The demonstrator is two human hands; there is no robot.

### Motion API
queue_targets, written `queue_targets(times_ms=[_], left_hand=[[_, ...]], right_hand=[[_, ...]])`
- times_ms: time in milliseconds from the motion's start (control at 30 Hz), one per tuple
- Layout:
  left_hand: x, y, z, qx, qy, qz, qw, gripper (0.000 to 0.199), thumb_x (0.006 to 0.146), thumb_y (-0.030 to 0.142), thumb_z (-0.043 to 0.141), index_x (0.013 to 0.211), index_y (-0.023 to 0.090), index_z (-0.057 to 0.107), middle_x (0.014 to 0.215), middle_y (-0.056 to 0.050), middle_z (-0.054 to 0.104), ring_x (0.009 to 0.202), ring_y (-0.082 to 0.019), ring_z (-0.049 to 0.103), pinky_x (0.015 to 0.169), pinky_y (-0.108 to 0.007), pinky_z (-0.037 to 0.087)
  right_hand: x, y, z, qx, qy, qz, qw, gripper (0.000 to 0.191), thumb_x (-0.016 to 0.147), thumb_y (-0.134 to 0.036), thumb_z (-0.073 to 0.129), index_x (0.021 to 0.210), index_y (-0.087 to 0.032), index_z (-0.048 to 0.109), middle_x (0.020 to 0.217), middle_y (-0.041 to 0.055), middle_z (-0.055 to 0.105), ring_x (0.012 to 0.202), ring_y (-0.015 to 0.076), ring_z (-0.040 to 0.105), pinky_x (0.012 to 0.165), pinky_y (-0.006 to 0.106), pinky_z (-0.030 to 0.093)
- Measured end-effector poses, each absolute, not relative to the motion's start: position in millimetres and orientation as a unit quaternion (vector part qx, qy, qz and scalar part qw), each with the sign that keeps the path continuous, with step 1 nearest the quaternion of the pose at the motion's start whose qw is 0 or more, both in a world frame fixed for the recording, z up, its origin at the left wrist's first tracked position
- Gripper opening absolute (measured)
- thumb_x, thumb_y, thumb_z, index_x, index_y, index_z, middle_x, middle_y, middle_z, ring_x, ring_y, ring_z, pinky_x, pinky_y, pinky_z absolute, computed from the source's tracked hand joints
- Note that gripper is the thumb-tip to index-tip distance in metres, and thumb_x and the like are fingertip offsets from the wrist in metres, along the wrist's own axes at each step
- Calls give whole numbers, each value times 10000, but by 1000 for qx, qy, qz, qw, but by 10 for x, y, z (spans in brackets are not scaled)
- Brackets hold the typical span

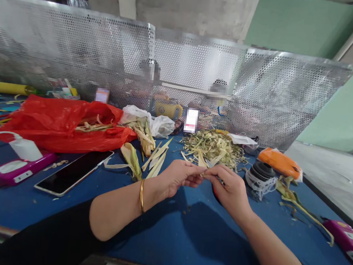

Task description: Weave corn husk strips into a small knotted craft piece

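Observation:
My left hand, with a gold bangle on its wrist, meets my right hand above the blue table. Both are closed, thumbs and fingertips pinching at the same small spot. Between them shows a little of a thin, pale corn husk strip; most of it is hidden by the fingers. Just beyond the hands spreads a heap of shredded dry husk. Left of it lie loose pale husk pieces and a greenish folded corn husk.
A red plastic bag with husk strips and a phone lie left, beside a purple power strip. To the right are a black cup-like object, an orange packet and another power strip. A perforated metal screen stands behind.

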State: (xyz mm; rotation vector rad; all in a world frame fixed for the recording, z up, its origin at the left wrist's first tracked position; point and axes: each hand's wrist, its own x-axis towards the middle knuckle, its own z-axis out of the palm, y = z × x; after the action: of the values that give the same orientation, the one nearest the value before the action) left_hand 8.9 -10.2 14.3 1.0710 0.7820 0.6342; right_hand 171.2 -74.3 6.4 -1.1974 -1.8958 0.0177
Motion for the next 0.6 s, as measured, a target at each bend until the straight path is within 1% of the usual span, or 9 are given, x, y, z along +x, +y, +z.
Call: queue_targets(times_ms=[100, 233, 367, 467, 600], left_hand=[[112, -139, 131, 485, 346, 304, 744, 212, 665, 316, 775, 672, 126, 680, 658, -39, 665, 617, -124, 600, 649, -247, 477], [166, -188, 106, 499, 352, 362, 704, 155, 697, 277, 738, 658, 135, 692, 644, -34, 672, 593, -117, 595, 635, -245, 476], [196, -201, 68, 525, 340, 386, 678, 178, 697, 314, 738, 654, 144, 708, 656, -41, 688, 613, -128, 608, 638, -252, 482], [197, -195, 46, 534, 334, 381, 677, 205, 700, 341, 736, 655, 143, 712, 666, -51, 695, 612, -131, 610, 637, -257, 486], [201, -204, 47, 536, 335, 381, 675, 216, 706, 343, 729, 645, 137, 707, 653, -54, 689, 607, -132, 609, 632, -257, 487]], right_hand=[[1688, -748, 71, -501, -750, -6, 432, 127, 919, -200, 532, 824, -206, 617, 788, 21, 637, 751, 151, 606, 706, 253, 452], [1662, -756, 73, -530, -721, 0, 446, 140, 908, -204, 518, 779, -206, 573, 770, 19, 620, 738, 155, 589, 686, 257, 445], [1642, -737, 43, -554, -688, 60, 465, 129, 885, -233, 521, 764, -208, 558, 737, 14, 625, 697, 156, 575, 657, 264, 446], [1643, -714, 14, -564, -660, 105, 486, 122, 864, -270, 542, 770, -201, 580, 718, 17, 634, 678, 159, 570, 640, 271, 445], [1647, -708, 12, -574, -631, 133, 505, 138, 826, -302, 584, 751, -189, 609, 697, 20, 644, 656, 161, 569, 632, 280, 443]])
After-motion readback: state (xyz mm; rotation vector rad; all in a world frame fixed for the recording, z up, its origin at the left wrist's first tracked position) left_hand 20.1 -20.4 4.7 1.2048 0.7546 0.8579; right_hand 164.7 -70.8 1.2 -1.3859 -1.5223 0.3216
